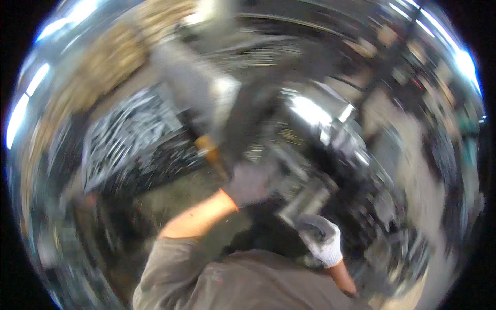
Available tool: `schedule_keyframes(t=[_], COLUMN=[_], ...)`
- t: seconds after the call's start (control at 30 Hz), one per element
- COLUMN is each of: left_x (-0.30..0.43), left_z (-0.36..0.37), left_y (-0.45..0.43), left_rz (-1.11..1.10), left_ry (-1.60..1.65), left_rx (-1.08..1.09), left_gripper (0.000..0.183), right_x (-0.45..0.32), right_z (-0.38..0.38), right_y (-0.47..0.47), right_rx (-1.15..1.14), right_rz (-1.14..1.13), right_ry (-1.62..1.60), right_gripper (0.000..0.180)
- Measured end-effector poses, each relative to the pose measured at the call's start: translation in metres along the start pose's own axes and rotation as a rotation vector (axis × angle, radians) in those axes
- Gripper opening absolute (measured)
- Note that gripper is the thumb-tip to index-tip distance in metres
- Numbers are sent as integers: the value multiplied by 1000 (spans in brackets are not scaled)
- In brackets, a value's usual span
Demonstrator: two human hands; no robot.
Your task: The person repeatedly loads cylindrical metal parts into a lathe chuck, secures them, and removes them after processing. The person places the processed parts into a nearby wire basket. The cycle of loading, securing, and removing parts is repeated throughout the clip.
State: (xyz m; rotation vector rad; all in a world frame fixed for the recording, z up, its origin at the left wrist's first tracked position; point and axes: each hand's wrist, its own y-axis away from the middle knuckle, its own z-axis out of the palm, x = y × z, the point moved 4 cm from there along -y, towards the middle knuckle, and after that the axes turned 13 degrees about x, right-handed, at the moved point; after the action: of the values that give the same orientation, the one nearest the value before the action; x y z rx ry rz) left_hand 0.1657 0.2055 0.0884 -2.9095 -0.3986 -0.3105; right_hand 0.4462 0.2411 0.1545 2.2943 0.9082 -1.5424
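Observation:
Heavy motion blur covers most of the head view. My left hand [254,184], in a greyish work glove with an orange cuff, reaches forward over the dark machinery in the middle. Its fingers are smeared, so what it holds or touches is unclear. To the right and closer to my body is my right hand [319,238], in a white knit glove with a grey-coated palm. Its fingers are curled at the near end of a rectangular grey part [308,199], apparently metal. Whether they grip that part cannot be told.
A crate-like container [131,135] with shiny wrapped or metallic contents stands at the left. Beyond my left hand are a yellow-orange bar [209,151] and a pale grey machine body [186,73]. Bright, reflective metal housing [314,110] lies ahead to the right. Brown stacked material [104,62] is at upper left.

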Motion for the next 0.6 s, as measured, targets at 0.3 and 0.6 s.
schedule_keyframes(t=[0.3,0.6], left_x=[-77,268], left_z=[36,76], left_y=[873,1099], left_rz=[-2534,-2981], left_ry=[-95,-1507], left_rx=[1667,2014], left_gripper=[50,61], right_x=[-40,-159], right_z=[367,618], right_y=[34,179], right_rx=[-760,-1318], right_rz=[162,-507], right_ry=[-118,45], right_gripper=[31,29])
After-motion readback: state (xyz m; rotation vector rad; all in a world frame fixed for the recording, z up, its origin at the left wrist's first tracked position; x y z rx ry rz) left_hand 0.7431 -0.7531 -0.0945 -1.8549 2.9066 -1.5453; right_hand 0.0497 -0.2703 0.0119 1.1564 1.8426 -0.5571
